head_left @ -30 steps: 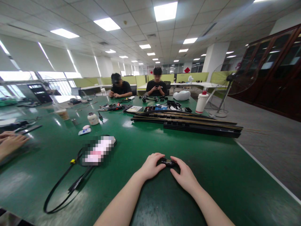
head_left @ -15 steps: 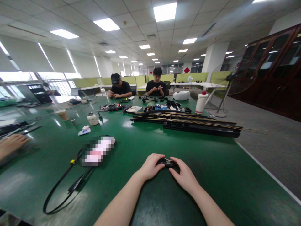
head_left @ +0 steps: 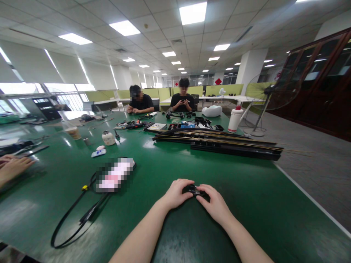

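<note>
Both my hands rest on the green table (head_left: pixel 246 197) near its front edge and pinch one small black part (head_left: pixel 193 190) between them. My left hand (head_left: pixel 177 193) grips its left end with curled fingers. My right hand (head_left: pixel 215 204) closes on its right end. Most of the part is hidden by my fingers, so I cannot make out what it is.
A black cable loop (head_left: pixel 76 219) lies left of my arms beside a blurred-out item (head_left: pixel 113 175). Long black rails (head_left: pixel 219 144) cross the table further back, past a white bottle (head_left: pixel 235 118) and small tools. Two seated people (head_left: pixel 182 96) face me; another person's hand (head_left: pixel 13 166) rests at far left.
My two hands have drawn slightly closer together around the small black part. The hand at far left has shifted a little.
</note>
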Motion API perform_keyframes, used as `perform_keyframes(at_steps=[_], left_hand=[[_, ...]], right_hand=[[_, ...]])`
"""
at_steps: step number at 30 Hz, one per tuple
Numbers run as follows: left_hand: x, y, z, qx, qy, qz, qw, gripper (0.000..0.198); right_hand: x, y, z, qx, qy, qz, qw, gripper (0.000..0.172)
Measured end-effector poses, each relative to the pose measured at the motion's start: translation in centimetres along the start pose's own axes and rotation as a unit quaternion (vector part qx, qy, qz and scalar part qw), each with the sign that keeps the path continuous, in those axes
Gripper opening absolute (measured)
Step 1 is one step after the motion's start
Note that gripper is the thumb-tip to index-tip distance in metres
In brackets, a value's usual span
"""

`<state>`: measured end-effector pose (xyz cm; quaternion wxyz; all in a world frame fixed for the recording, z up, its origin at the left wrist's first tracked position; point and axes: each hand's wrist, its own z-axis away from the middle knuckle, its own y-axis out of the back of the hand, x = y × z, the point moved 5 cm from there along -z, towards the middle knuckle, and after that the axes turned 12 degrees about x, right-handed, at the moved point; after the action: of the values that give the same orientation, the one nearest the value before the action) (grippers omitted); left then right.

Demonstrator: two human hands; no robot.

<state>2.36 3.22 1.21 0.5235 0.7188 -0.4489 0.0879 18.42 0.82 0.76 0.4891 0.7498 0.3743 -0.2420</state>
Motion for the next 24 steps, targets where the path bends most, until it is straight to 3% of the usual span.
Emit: perform_keyframes(at_steps=[11,24], left_hand=[[-0.7,-0.4,0.2,-0.001,0.008,-0.016,1.000,0.045],[-0.2,-0.3,0.0,-0.015,0.006,-0.030,0.999,0.039]], right_hand=[[-0.2,0.2,0.0,0.002,-0.010,-0.006,1.000,0.021],[1.3,0.8,-0.3,0.054,-0.116,-0.103,0.986,0.027]])
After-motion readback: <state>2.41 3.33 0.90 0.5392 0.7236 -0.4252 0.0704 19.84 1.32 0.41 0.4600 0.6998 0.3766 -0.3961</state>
